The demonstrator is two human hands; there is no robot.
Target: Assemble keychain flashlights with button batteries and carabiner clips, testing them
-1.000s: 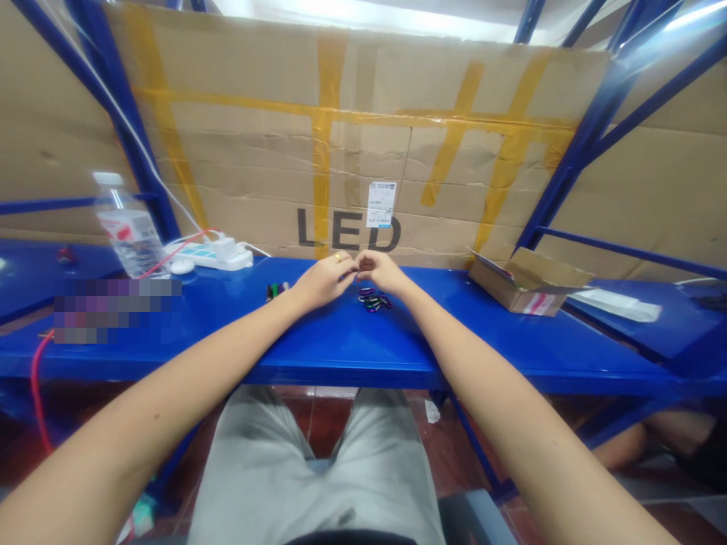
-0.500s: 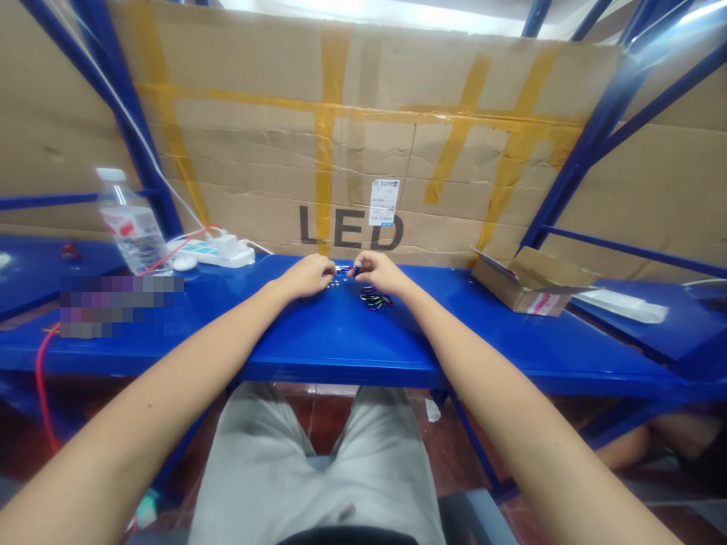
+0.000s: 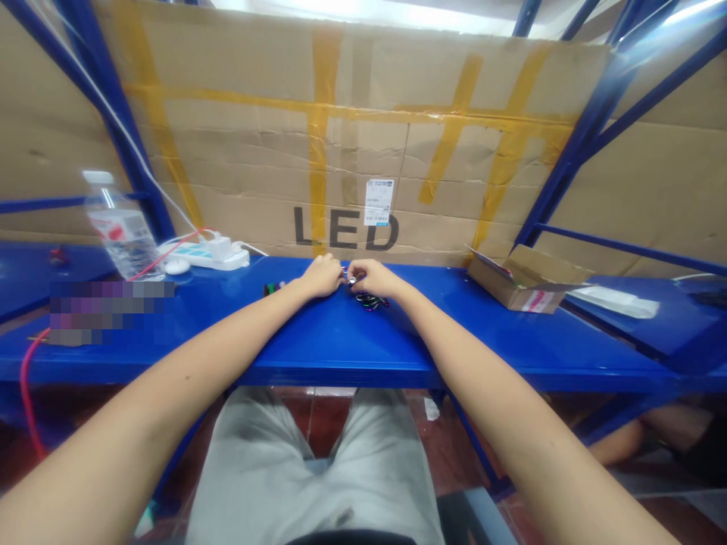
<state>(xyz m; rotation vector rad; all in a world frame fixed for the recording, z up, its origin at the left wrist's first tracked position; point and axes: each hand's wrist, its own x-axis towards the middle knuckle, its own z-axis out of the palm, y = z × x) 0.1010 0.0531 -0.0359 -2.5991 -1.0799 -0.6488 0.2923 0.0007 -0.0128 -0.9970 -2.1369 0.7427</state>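
A cardboard sheet (image 3: 255, 166) backs the blue table (image 3: 341, 344), with an open box (image 3: 537, 300) right and a bottle (image 3: 126, 236) and power strip (image 3: 230, 262) left. I cannot tell whether the left hand (image 3: 322, 275) has its fingers closed; beside it, the right hand (image 3: 369, 278) partly hides a pile of clips (image 3: 372, 303), fingertips pinching a small shiny piece (image 3: 353, 280).

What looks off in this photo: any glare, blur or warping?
Head view: a light throws glare across the upper right; the forearms seem stretched toward the bottom corners, as with a wide lens; coarse squares mask a patch at left on the blue table; the small shiny things near the right fingers look too soft to make out.
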